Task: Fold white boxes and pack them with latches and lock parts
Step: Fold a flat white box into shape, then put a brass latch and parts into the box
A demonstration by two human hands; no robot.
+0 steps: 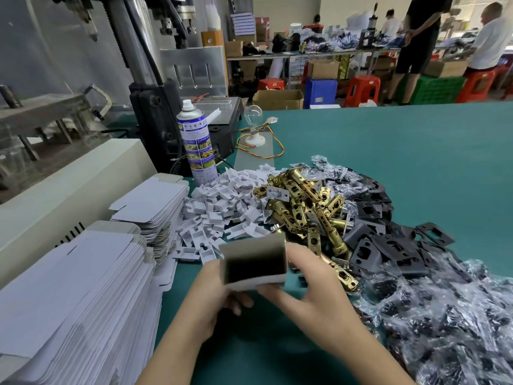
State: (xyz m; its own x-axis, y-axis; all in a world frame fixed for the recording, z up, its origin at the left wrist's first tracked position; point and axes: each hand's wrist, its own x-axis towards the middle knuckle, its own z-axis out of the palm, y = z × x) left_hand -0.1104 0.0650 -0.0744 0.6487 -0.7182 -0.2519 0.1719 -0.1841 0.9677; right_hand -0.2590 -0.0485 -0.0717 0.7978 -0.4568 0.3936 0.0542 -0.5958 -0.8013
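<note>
I've got open green table [402,140] far right; flat box stacks [83,287] wall the left, brass latches [305,207] and bagged parts [444,315] crowd ahead.

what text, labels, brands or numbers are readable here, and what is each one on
Nothing reads clearly enough to quote.
spray can: printed label with small pictures and lines of text, too blurred to read.
red stool: round sticker, too small to read.
blue crate: pale label, too small to read.
open white box and flat box stacks: no print visible.
</note>
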